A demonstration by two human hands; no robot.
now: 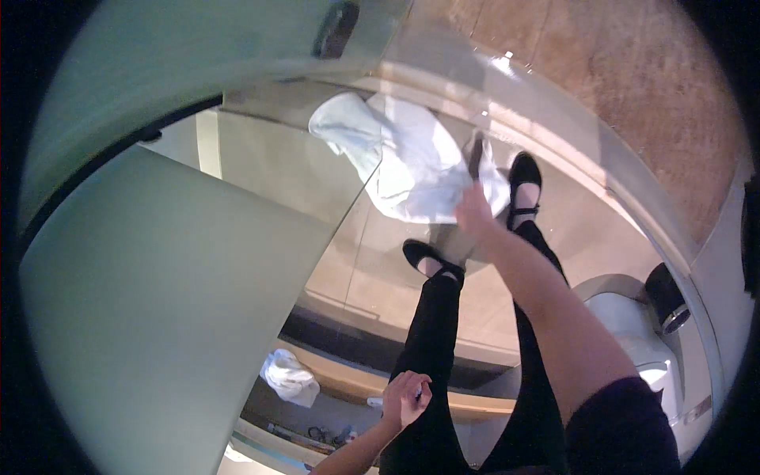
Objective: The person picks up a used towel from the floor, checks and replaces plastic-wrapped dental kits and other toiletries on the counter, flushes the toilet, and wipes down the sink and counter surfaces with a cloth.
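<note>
My right hand [475,211] is closed around the lower end of a dark elongated thing [477,157], blurred, whose kind I cannot tell. Beside and beneath it, a crumpled white towel [409,172] lies spread on the tiled floor [380,261]. My left hand [407,398] hangs at my left thigh with its fingers curled; whether something small is inside is hidden. My feet in black strapped shoes stand apart below the towel, one shoe [525,178] near its right end.
A frosted glass panel [178,285] fills the left, and clear glass curves across the top. Another white towel [291,377] is bunched by a wooden shelf edge [338,380] with small items around. At right are a white toilet [623,326] and a black cylindrical bin [665,297].
</note>
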